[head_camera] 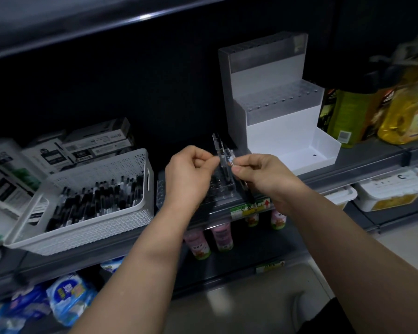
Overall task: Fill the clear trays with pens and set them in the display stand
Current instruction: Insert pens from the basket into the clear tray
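Middle of frame: left hand (188, 169) and right hand (263, 174) close together, just above clear tray (223, 191) on shelf (362, 153).
Right hand pinches dark pen (247, 189).
Left hand fingers curled beside standing pens (219, 145); can't tell if it holds one.
Only few pens stand in tray, most holes bare.
Big pile of loose pens (94, 201) in white basket (94, 229), lower left.
Display stand (275, 131), upper right: top two steps look like they hold trays, no pens seen; bottom step bare.
Guess: just started. Most filling left, and this tray not in stand yet.
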